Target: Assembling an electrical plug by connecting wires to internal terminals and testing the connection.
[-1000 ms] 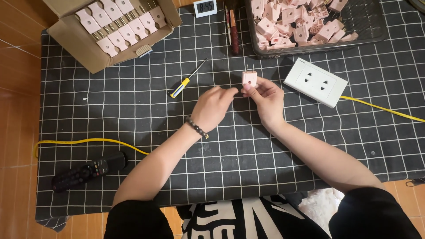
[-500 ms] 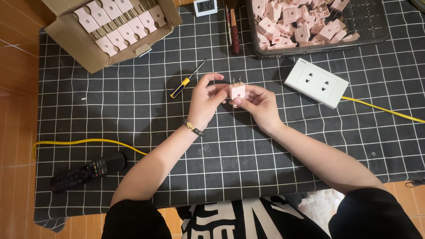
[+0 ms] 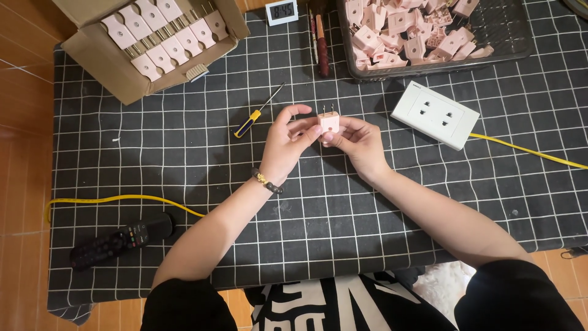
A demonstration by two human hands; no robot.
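Both hands meet over the middle of the black checked cloth (image 3: 184,153). My left hand (image 3: 286,142) and my right hand (image 3: 356,142) pinch a small pink plug adapter (image 3: 329,121) between their fingertips, its two metal prongs pointing away from me. The left wrist wears a dark bead bracelet (image 3: 267,181). A small screwdriver (image 3: 256,113) with a yellow and blue handle lies just left of the left hand. A white power strip (image 3: 435,114) with a yellow cable (image 3: 527,152) rests to the right of the right hand.
A cardboard box (image 3: 110,55) at the far left holds rows of pink adapters. A dark wire basket (image 3: 496,37) at the far right holds several loose pink adapters. A small digital clock (image 3: 282,11), a brown pen-like tool (image 3: 320,37) and a black remote (image 3: 119,239) also lie here.
Both hands drew the pink adapter back from beside the power strip toward the middle of the cloth and turned it so its prongs point away from me.
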